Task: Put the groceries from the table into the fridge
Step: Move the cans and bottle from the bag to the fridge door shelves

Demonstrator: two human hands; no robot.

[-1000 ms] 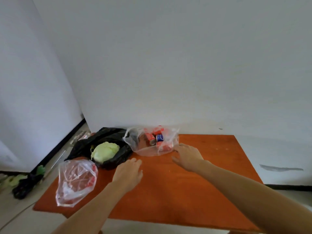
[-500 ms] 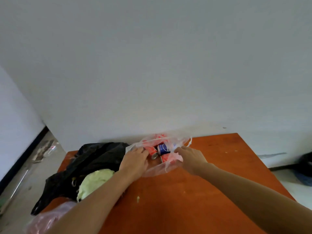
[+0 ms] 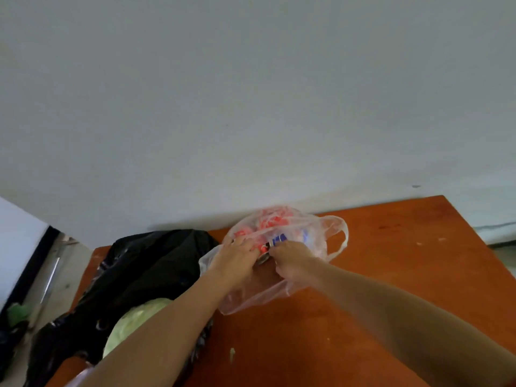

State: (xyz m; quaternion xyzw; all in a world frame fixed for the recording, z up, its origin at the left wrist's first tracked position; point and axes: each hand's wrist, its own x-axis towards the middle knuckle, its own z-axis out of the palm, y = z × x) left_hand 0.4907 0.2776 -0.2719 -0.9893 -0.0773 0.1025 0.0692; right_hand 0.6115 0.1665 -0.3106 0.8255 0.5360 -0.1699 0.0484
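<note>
A clear plastic bag (image 3: 315, 230) with red and blue drink cans (image 3: 275, 220) lies on the orange table (image 3: 391, 261) by the wall. My left hand (image 3: 237, 261) grips the bag's mouth on its left side. My right hand (image 3: 293, 259) pinches the plastic at the mouth's right side, close to a blue can (image 3: 279, 239). Left of them a black plastic bag (image 3: 150, 272) lies open with a pale green cabbage (image 3: 131, 325) in it, partly hidden by my left forearm.
A white wall stands right behind the table. On the floor at far left are dark and green bags (image 3: 14, 319) beside a black skirting board. Small crumbs (image 3: 231, 353) lie on the table in front.
Both hands went from resting flat on the table to the can bag and now hold its mouth close together. The view has swung right and nearer, so the clear bag at left is out of frame.
</note>
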